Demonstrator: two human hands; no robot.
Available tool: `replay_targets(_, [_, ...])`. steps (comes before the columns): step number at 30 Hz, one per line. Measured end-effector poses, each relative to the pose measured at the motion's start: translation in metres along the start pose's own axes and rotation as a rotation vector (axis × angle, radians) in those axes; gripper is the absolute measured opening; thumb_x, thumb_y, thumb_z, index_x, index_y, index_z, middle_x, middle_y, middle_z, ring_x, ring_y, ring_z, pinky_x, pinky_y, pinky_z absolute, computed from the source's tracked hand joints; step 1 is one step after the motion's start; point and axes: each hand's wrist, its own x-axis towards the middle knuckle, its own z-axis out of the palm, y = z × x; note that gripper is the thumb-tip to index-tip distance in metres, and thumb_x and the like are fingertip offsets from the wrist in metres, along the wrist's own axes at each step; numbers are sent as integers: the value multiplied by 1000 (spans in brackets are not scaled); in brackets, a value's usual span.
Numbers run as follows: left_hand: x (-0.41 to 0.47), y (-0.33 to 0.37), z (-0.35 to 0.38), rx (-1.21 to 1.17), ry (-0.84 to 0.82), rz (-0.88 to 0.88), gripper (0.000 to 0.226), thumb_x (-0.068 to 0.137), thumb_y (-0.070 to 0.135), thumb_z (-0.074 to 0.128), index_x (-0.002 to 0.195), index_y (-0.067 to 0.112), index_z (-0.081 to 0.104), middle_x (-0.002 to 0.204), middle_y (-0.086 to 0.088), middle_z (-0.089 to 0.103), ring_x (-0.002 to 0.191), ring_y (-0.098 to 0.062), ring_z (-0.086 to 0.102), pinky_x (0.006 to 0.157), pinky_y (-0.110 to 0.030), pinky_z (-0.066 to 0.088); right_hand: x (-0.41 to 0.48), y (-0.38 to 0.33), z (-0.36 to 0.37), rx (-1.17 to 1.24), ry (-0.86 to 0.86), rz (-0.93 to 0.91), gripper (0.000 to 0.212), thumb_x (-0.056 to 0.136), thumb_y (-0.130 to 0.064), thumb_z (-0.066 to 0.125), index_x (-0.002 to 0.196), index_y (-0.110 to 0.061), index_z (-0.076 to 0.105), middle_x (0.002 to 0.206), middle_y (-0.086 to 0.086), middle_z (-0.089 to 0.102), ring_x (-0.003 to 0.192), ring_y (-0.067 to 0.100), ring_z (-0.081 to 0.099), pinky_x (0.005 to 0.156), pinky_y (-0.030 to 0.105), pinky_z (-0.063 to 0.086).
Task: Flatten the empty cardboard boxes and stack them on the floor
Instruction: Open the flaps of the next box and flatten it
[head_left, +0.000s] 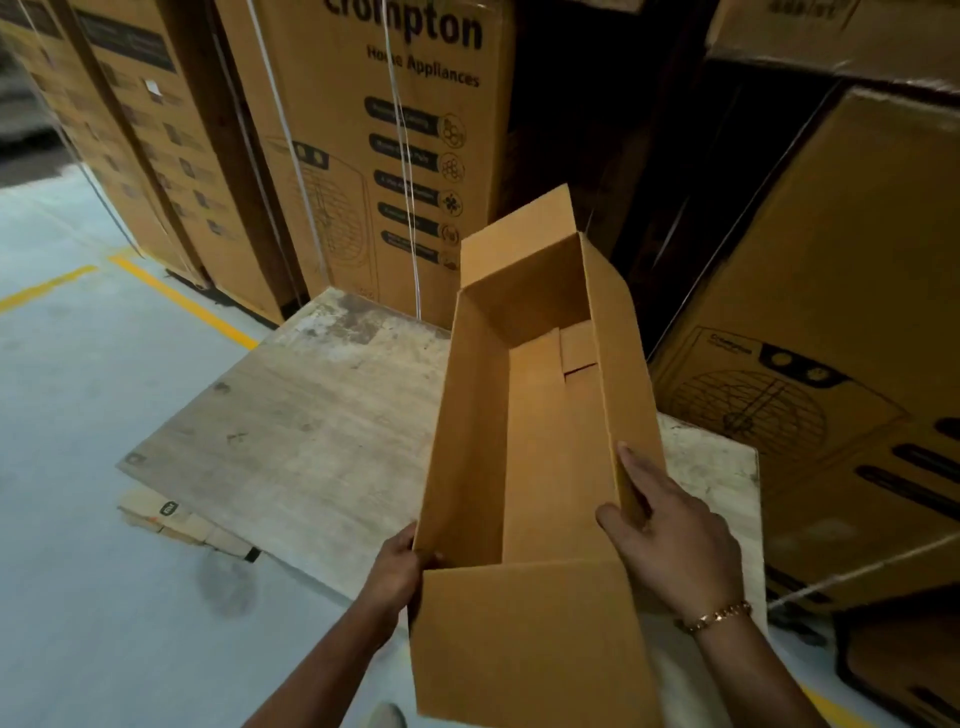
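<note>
Behind box (470, 447): stacked cartons (358, 171) (strapped) | below: worn board (311, 415)

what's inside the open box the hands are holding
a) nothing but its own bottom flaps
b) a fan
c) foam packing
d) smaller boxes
a: the open box shows only its folded bottom flaps inside, while the left hand and right hand grip its near walls.
</note>
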Motion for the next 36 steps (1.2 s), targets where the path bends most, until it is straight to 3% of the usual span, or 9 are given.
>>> replay_targets(5, [31,-7,-25,-43,27,-65,32,91,1,60,104,26,75,89,1,79,84,-27,75,80,-47,61,7,-60,11,-117,-58,-48,77,85,-82,26,153,-46,18,162,-20,16,139,13,40,104,33,45])
replay_targets(11, [49,-19,-57,26,59,-130,12,93,26,65,93,20,75,96,-9,76,89,-30,71,89,-52,57,10,-101,38,-80,4,-158,65,88,-79,29,143,-47,43,154,-28,28,141,5,34,106,26,36])
replay_targets(14, [36,6,-71,-13,112,-37,38,102,51,47,102,22,71,101,2,71,101,-20,65,87,-40,48,12,-123,58,-34,-8,-250,67,89,-77,24,140,-42,49,154,-26,33,143,0,27,111,30,30])
replay_targets(18, [-4,59,-79,-190,-97,117,48,103,53,36,109,25,74,103,3,77,97,-17,72,88,-37,52,15,-142,80,184,-37,-253,86,87,-77,-4,135,-39,56,149,-25,42,141,-9,26,113,36,32])
replay_targets(24, [-18,94,-80,-167,-206,215,24,99,24,59,119,17,70,109,-3,77,100,-20,73,78,-27,55,16,-115,68,621,225,-80,54,95,-46,27,144,-33,44,146,-22,37,137,-2,35,116,33,31])
replay_targets(26, [-19,98,-67,-187,-177,186,21,99,19,57,117,15,68,108,-8,77,94,-21,74,71,-27,57,11,-87,69,654,201,108,69,90,-58,44,153,-33,28,156,-14,28,143,12,30,113,38,31])
replay_targets(29, [-23,100,-35,-82,-66,228,32,98,44,56,121,22,65,115,-2,73,105,-21,68,94,-41,54,0,-56,83,825,-28,299,110,70,-69,69,156,-35,10,163,-5,18,145,21,28,112,42,32])
replay_targets(32, [-34,107,-2,73,61,346,54,89,70,53,121,27,64,108,9,71,101,-15,66,92,-42,54,-6,-37,94,966,10,358,98,84,-26,77,158,-28,13,159,3,29,141,26,38,110,43,37])
replay_targets(36, [-45,121,16,76,57,443,31,96,52,59,113,27,66,102,10,72,95,-11,67,86,-34,56,-18,-15,79,1168,96,360,82,75,-32,81,148,-25,43,140,5,58,124,22,58,104,44,48])
